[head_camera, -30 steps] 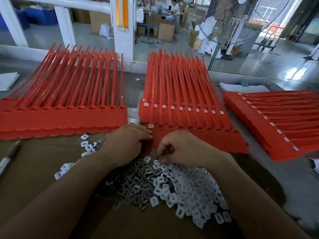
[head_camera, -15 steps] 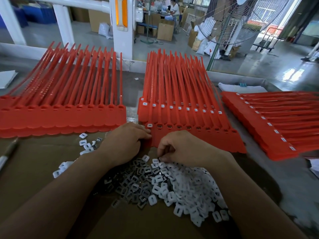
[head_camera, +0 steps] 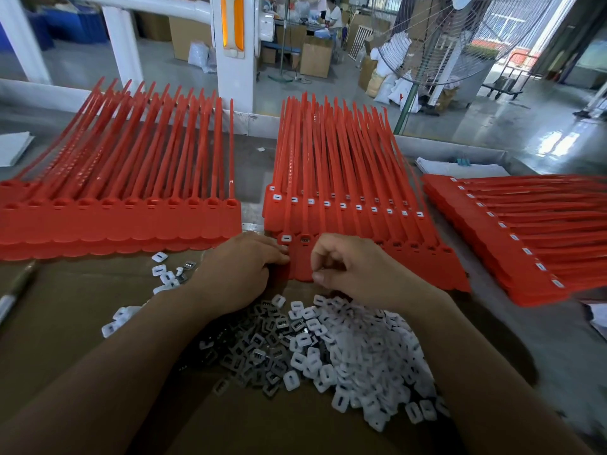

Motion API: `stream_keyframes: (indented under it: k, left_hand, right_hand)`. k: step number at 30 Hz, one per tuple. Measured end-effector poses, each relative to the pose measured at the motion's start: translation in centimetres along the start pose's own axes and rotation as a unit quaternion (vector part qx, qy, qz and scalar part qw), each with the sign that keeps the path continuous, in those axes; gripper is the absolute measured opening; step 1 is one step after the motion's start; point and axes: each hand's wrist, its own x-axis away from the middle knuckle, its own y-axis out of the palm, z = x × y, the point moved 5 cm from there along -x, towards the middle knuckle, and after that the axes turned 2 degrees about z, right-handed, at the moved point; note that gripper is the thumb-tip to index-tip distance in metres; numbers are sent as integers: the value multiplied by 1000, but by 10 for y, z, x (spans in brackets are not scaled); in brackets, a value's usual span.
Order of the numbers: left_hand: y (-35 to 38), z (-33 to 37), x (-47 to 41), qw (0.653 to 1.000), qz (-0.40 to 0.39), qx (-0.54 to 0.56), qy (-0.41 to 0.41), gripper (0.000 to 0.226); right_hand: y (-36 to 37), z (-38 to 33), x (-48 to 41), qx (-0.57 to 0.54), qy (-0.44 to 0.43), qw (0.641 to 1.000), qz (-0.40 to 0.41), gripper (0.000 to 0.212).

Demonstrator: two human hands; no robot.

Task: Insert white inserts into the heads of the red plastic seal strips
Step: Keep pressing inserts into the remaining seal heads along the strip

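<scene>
The middle stack of red seal strips lies in front of me, heads toward me. Its back row holds white inserts. In the front row, the leftmost head has a white insert and the one beside it shows a dark slot. My left hand grips the left edge of that front row with bent fingers. My right hand hovers over the front row's tags, thumb and forefinger pinched together; a white insert between them is mostly hidden. A pile of white inserts lies just below both hands.
A stack of red strips with bare heads lies at the left; a stack with inserts lies at the right. Dark grey pieces mix into the pile's left side. Loose inserts and a pen rest on the cardboard.
My right hand has lifted off the insert pile and moved up over the front strip heads. My left hand stays at the row's left edge.
</scene>
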Motion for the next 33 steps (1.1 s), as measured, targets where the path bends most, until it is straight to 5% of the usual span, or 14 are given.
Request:
stream_keyframes:
  k: [33]
  left_hand:
    - [-5,5,5,999,16,4,34,46]
  right_hand:
    - [-3,21,-56,73,94,981,151,10]
